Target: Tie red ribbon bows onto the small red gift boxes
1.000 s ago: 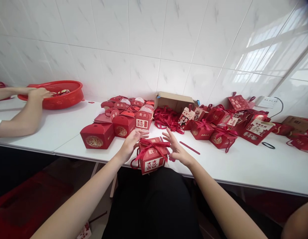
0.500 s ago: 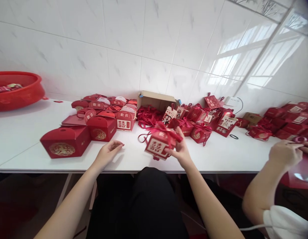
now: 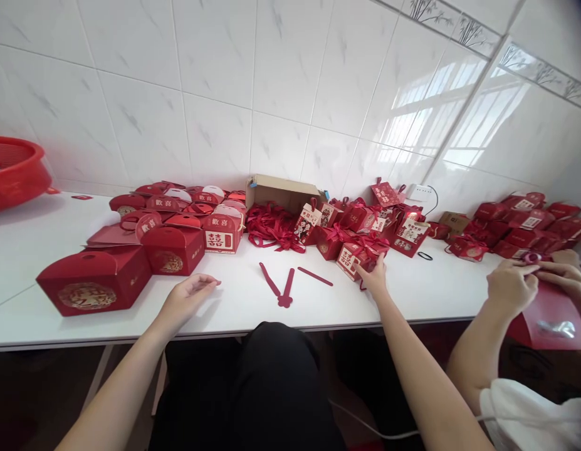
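Observation:
My right hand [image 3: 373, 275] grips a small red gift box [image 3: 350, 260] with a ribbon bow, placed against other ribboned boxes right of centre. Its front carries a pale panel with red characters. My left hand [image 3: 190, 297] rests over the table's front part with fingers loosely curled and apart, holding nothing. Between my hands lie dark red strips: a forked piece [image 3: 284, 300] joined at a scalloped end, and a single straight strip [image 3: 315, 276]. Left of my left hand stands a large red box [image 3: 95, 275] with a gold round emblem.
Several red boxes [image 3: 175, 250] stand at left. A carton [image 3: 285, 183] with red ribbons [image 3: 271, 225] sits at the back. A red basin [image 3: 17, 175] is far left. At right, a co-worker's hands [image 3: 513, 285] hold something above red sheet material, near stacked boxes [image 3: 529, 219].
My right hand has carried the ribboned gift box from the middle to the right, beside the other boxes. The dark red strips on the table are now uncovered. The view has shifted slightly.

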Demonstrator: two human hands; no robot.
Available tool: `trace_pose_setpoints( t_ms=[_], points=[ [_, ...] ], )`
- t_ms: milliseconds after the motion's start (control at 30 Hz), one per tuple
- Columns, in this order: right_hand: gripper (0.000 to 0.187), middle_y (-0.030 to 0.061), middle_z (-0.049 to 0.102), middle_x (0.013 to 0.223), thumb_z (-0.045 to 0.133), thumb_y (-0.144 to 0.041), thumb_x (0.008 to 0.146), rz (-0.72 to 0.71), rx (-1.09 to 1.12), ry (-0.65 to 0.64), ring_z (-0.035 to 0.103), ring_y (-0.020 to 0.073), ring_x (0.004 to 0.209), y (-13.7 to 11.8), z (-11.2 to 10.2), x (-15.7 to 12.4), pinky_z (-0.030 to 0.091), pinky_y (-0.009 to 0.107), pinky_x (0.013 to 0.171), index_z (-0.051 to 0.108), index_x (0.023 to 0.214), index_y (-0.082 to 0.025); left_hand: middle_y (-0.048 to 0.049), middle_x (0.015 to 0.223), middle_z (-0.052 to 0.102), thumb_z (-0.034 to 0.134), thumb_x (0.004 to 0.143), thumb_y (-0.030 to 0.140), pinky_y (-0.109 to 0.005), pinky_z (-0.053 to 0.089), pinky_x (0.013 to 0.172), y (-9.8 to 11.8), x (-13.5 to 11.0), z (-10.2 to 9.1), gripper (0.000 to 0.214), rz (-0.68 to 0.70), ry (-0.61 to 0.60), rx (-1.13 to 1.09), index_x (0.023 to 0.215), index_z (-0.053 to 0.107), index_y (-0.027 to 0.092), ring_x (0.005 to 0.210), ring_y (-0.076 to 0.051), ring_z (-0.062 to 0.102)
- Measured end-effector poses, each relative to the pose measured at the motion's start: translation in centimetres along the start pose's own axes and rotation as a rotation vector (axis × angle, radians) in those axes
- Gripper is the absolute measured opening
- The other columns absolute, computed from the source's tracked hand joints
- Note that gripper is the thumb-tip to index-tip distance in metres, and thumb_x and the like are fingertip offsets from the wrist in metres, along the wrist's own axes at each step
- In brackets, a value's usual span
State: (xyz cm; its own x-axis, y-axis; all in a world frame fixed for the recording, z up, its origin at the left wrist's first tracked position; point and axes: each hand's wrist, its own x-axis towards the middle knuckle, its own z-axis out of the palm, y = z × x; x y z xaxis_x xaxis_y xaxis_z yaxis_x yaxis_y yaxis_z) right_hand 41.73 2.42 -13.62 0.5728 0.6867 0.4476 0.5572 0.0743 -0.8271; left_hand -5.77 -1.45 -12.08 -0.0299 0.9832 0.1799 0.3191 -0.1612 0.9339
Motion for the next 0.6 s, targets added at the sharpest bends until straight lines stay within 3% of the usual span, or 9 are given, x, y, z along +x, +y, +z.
trace_pose_setpoints(
  t_ms=[100, 200, 267, 333, 500, 600],
  points=[
    [0.115, 0.0247, 0.021, 0.146, 0.068, -0.051, 0.061, 0.098, -0.116, 0.038, 0.028, 0.0353, 0.134, 0.5, -0.6, 1.1, 0.025, 0.045, 0.109, 0.005, 0.147, -0.009, -0.0088, 0.094, 0.071, 0.068, 0.061, 0.059, -0.041, 0.046, 0.092, 0.2, -0.1, 0.1, 0.045, 0.021, 0.022, -0.043, 0.08, 0.063, 0.019, 0.094, -0.028, 0.064],
    [0.116, 0.0345, 0.003, 0.147, 0.066, -0.049, 0.064, 0.135, -0.211, 0.068, 0.006, 0.0432, 0.138, 0.8, -0.6, 0.8, 0.007, 0.053, 0.111, 0.001, 0.144, 0.005, -0.0087, 0.085, 0.07, 0.07, 0.06, 0.055, -0.042, 0.048, 0.088, 0.3, -0.4, 0.3, 0.042, 0.068, 0.064, -0.092, 0.077, 0.062, 0.017, 0.086, -0.026, 0.065],
    [0.114, 0.0322, -0.009, 0.149, 0.064, -0.045, 0.066, 0.117, -0.262, 0.074, -0.009, 0.0445, 0.137, 1.0, -0.2, 0.2, -0.003, 0.057, 0.109, -0.001, 0.144, 0.006, -0.008, 0.083, 0.07, 0.069, 0.061, 0.053, -0.041, 0.049, 0.085, 0.3, -0.5, 0.4, 0.04, 0.088, 0.096, -0.082, 0.078, 0.061, 0.017, 0.084, -0.024, 0.065],
    [0.108, 0.0259, -0.007, 0.152, 0.06, -0.043, 0.068, 0.029, -0.397, 0.058, -0.008, 0.0448, 0.137, 1.5, 0.2, -0.4, -0.001, 0.059, 0.109, -0.001, 0.146, 0.001, -0.0077, 0.085, 0.069, 0.066, 0.066, 0.049, -0.039, 0.05, 0.084, 0.3, -0.7, 0.6, 0.037, 0.109, 0.135, -0.053, 0.081, 0.061, 0.016, 0.085, -0.023, 0.065],
    [0.1, 0.0272, 0.0, 0.152, 0.049, -0.05, 0.073, 0.033, -0.545, 0.064, -0.002, 0.0439, 0.139, 3.0, 0.5, -0.9, 0.012, 0.059, 0.108, 0.004, 0.147, -0.001, -0.0091, 0.098, 0.064, 0.057, 0.077, 0.041, -0.04, 0.048, 0.088, 0.1, -3.2, 0.4, 0.027, 0.179, 0.305, 0.062, 0.092, 0.058, 0.019, 0.098, -0.024, 0.061],
    [0.096, 0.025, 0.003, 0.152, 0.043, -0.055, 0.073, 0.007, -0.547, 0.076, -0.002, 0.0388, 0.141, 3.7, 0.4, -0.9, 0.015, 0.056, 0.108, 0.007, 0.148, -0.005, -0.0146, 0.119, 0.052, 0.061, 0.075, 0.039, -0.046, 0.033, 0.104, 0.1, -5.4, -1.3, 0.039, 0.26, 0.602, 0.22, 0.107, 0.052, 0.018, 0.121, -0.029, 0.044]
  ],
)
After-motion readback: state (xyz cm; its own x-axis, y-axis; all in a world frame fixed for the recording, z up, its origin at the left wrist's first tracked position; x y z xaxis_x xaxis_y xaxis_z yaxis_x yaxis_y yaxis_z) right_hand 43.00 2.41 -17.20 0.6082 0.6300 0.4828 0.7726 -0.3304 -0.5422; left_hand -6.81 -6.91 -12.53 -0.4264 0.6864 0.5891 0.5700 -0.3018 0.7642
